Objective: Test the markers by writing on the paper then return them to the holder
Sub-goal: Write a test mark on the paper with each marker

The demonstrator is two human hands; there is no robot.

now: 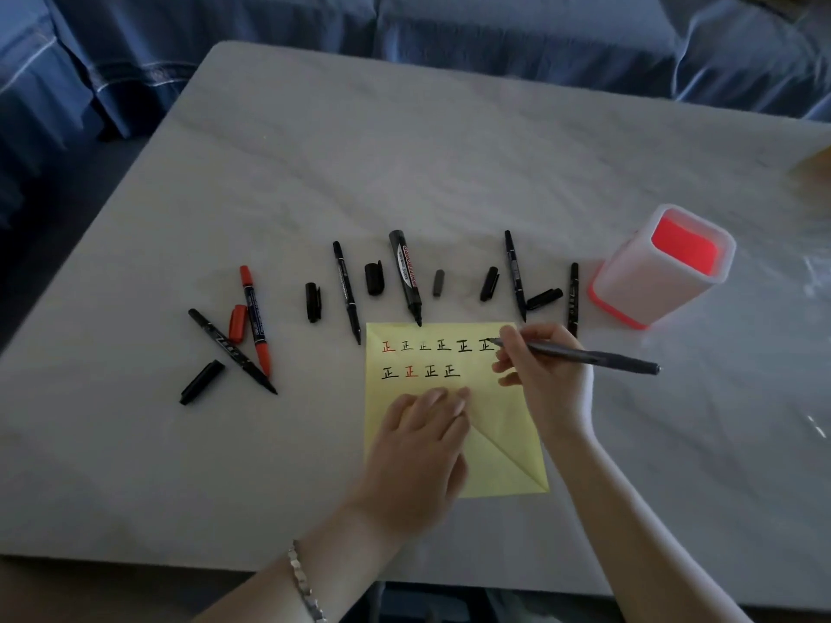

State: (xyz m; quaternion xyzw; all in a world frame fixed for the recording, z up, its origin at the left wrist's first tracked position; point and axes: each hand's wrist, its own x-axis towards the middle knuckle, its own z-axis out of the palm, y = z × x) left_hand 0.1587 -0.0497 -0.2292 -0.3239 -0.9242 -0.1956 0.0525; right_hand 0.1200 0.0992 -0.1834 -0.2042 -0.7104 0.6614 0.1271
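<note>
A yellow paper lies on the table with two rows of written marks in black and red. My left hand presses flat on the paper's lower half. My right hand pinches a grey pen, its tip at the right end of the top row. Several uncapped markers lie in a line beyond the paper: a red one, a thick black one and thin black ones. Loose caps lie between them. The white holder with its red inside stands at the right and looks empty.
The pale marble table ends at its near edge just below my forearms. A blue-covered sofa runs along the far side. A black cap and a crossed black marker lie at the far left.
</note>
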